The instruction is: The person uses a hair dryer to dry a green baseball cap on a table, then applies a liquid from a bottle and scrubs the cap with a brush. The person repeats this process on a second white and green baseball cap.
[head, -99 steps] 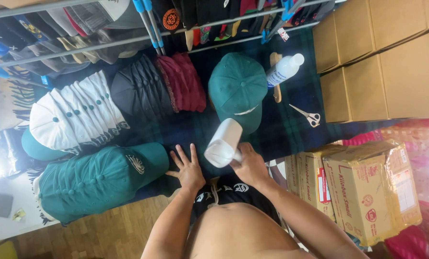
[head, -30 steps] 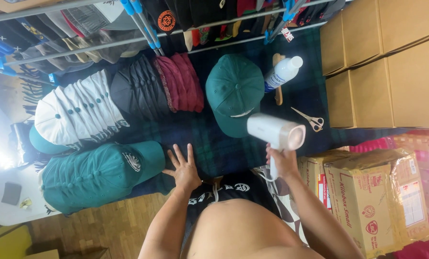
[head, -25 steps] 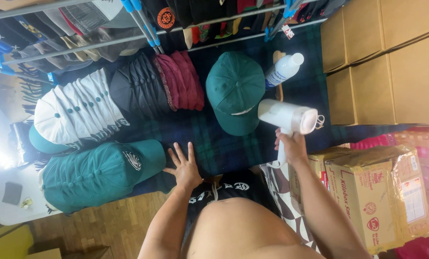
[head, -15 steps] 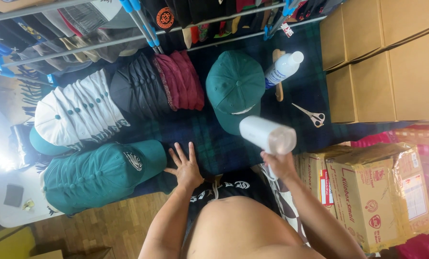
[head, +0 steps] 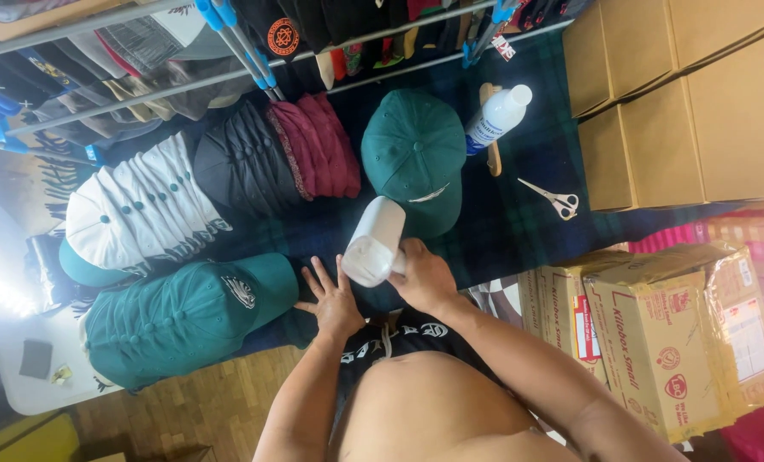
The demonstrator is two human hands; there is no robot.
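Right hand (head: 423,275) is wrapped round the handle of a white plastic handheld device with a boxy body (head: 374,242) (looks like a garment steamer, not certain), held up over the near edge of the dark green plaid cloth-covered desk (head: 519,231). Its long axis runs from the flat blunt end nearest the camera, low and left, up and away to the right, with the far end aimed at the brim of the single dark green baseball cap (head: 416,158) lying flat just beyond. Can't tell if it touches the brim. Left hand (head: 332,295) is empty, fingers spread wide, palm down on the cloth just beside the stack of teal green caps (head: 176,316). Behind those: stacks of white caps (head: 142,210), black caps (head: 236,162) and maroon caps (head: 318,145). White plastic bottle (head: 495,115) lies on its side to the right of the single cap, small white-handled scissors (head: 554,199) nearer. Brown cardboard boxes (head: 664,334) on the right.
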